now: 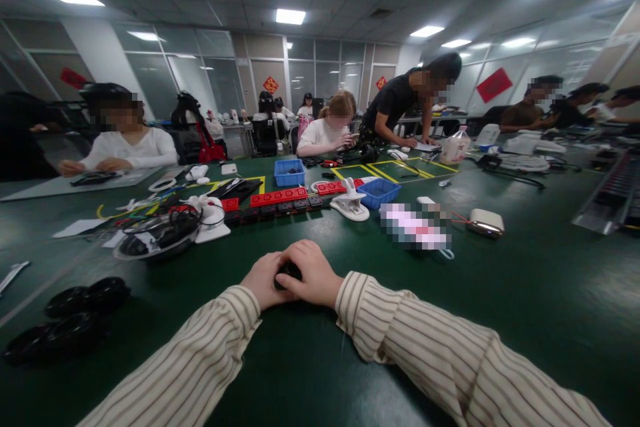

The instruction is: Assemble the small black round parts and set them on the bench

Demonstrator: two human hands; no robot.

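Observation:
In the head view, my left hand (264,279) and my right hand (314,272) meet over the green tabletop, both closed round a small black part (290,272). Only a dark, rounded piece of it shows between my fingers and thumb; the rest is hidden. To the left lie several black ring-shaped parts (75,327), grouped near the table's left side. Beyond my hands runs a row of red and black square modules (277,197), with a white clip-like base (350,203) at its right end.
A clear round container (157,240) of dark parts stands at left, near wires (135,210). Two blue bins (290,173) are farther back. On the right are a blurred pink item (414,227) and a white rounded device (486,222). Several people sit or stand at tables beyond.

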